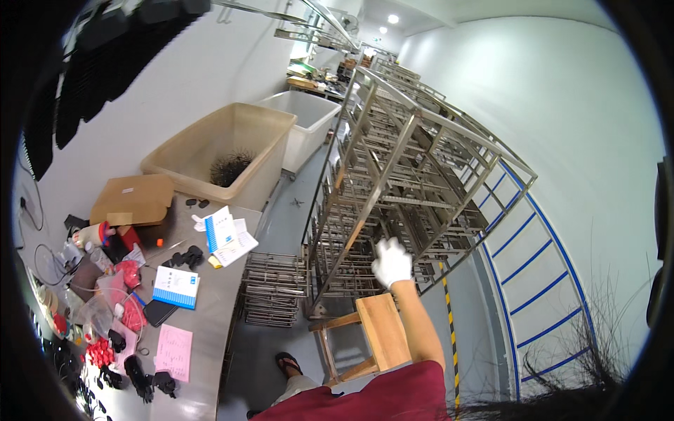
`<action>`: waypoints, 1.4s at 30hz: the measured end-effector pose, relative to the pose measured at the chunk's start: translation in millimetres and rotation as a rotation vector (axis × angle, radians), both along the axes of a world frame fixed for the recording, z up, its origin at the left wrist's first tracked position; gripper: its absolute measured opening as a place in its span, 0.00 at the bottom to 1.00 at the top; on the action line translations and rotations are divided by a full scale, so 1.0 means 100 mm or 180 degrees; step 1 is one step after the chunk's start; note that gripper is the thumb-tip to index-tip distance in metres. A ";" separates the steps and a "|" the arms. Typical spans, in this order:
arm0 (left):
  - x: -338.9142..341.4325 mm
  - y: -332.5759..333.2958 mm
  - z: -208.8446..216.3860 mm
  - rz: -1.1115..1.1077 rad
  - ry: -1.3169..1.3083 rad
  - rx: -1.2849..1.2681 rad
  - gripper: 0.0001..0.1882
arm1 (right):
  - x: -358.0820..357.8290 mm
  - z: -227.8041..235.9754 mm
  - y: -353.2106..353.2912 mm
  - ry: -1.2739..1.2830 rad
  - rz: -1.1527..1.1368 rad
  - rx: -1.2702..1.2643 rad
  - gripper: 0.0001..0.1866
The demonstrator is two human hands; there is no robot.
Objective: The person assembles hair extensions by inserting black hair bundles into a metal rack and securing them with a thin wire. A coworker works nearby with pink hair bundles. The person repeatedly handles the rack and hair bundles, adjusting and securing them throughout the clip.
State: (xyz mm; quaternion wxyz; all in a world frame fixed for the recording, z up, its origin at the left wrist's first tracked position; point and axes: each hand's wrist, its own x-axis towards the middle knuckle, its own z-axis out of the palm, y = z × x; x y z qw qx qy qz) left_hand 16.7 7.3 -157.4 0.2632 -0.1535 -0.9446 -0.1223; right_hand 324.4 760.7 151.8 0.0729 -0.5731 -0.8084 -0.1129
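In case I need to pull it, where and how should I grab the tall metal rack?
Likely the near corner posts of the rack, from your side, wrapping their upper lengths: they're slim, straight bars with open space around them, while the wooden stool stands close by lower down.

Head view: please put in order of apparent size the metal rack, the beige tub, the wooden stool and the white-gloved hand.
Largest to smallest:
Metal rack
Beige tub
Wooden stool
White-gloved right hand

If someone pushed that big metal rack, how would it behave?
The metal rack looks stiff, being framed in straight metal bars. It's probably heavy for one person, crowded with metal inside. Standing tall, it might tip if pushed high.
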 end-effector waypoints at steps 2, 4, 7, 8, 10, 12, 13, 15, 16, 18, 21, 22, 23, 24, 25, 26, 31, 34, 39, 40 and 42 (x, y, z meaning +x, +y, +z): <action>-0.03 0.20 0.05 0.0040 0.0008 0.0024 0.14 | 0.29 0.28 0.52 0.0212 -0.0347 0.1240 0.36; 0.00 0.37 0.12 0.0213 0.0019 0.0049 0.13 | 0.27 0.77 0.77 0.0065 -0.0200 0.1303 0.43; -0.02 0.65 0.15 0.0460 0.0001 0.0068 0.13 | 0.47 0.82 1.40 0.0080 -0.0316 0.1036 0.29; -0.03 0.72 0.15 0.0538 -0.0029 0.0033 0.13 | 0.53 0.88 1.58 -0.0064 -0.0645 0.0557 0.22; 0.00 0.79 0.18 0.0739 -0.0120 -0.0150 0.13 | 0.67 0.71 1.64 -0.0043 -0.0281 0.1118 0.14; 0.04 0.83 0.21 0.0979 -0.0205 -0.0272 0.13 | 0.83 0.64 1.35 -0.0002 0.0086 0.1581 0.17; 0.08 0.82 0.18 0.1111 -0.0232 -0.0284 0.13 | 0.85 0.65 1.05 0.0177 0.0176 0.1798 0.17; 0.10 0.79 0.12 0.1269 -0.0308 -0.0317 0.13 | 0.96 0.57 0.53 0.0149 -0.0127 0.1944 0.17; 0.13 0.78 0.08 0.1306 -0.0339 -0.0350 0.13 | 1.00 0.56 0.28 0.0280 -0.0195 0.2039 0.18; 0.16 0.77 0.08 0.1347 -0.0344 -0.0483 0.13 | 0.92 0.74 -0.01 0.0734 -0.0742 0.1689 0.17; 0.13 0.66 -0.02 0.1339 -0.0359 -0.0538 0.12 | 1.09 0.81 -0.32 0.2221 -0.1028 0.0337 0.23; 0.14 0.52 -0.20 0.1379 -0.0371 -0.0483 0.12 | 1.20 0.69 -0.47 0.2619 -0.0824 0.0092 0.25; 0.20 0.48 -0.28 0.1453 -0.0408 -0.0432 0.12 | 1.14 0.67 -0.68 0.3187 -0.1034 -0.0374 0.29; 0.27 0.46 -0.31 0.1488 -0.0458 -0.0408 0.12 | 1.06 0.76 -0.99 0.3512 -0.1452 -0.0708 0.32; 0.36 0.45 -0.34 0.1530 -0.0511 -0.0387 0.12 | 1.09 0.73 -1.14 0.3814 -0.1406 -0.0777 0.32; 0.37 0.42 -0.29 0.1464 -0.0534 -0.0434 0.12 | 1.30 0.67 -1.28 0.4132 -0.1491 -0.0830 0.33; 0.25 0.19 -0.41 0.0869 -0.0372 -0.0055 0.12 | 1.20 0.84 -1.23 0.2508 -0.0655 0.0782 0.22; 0.24 0.00 -0.57 0.0816 -0.0681 0.0063 0.13 | 1.23 0.79 -0.83 0.1339 0.0144 0.1619 0.18; 0.38 0.08 -0.71 0.1709 -0.1118 0.0121 0.16 | 1.18 0.67 0.20 -0.0112 0.0971 0.2202 0.20; 0.59 0.04 -0.62 0.1956 -0.1430 0.0159 0.16 | 1.00 0.56 0.45 -0.0068 0.1302 0.2079 0.20; 0.65 0.02 -0.96 0.1943 -0.1207 0.0846 0.17 | 1.01 0.41 0.66 -0.0147 0.1503 0.2238 0.21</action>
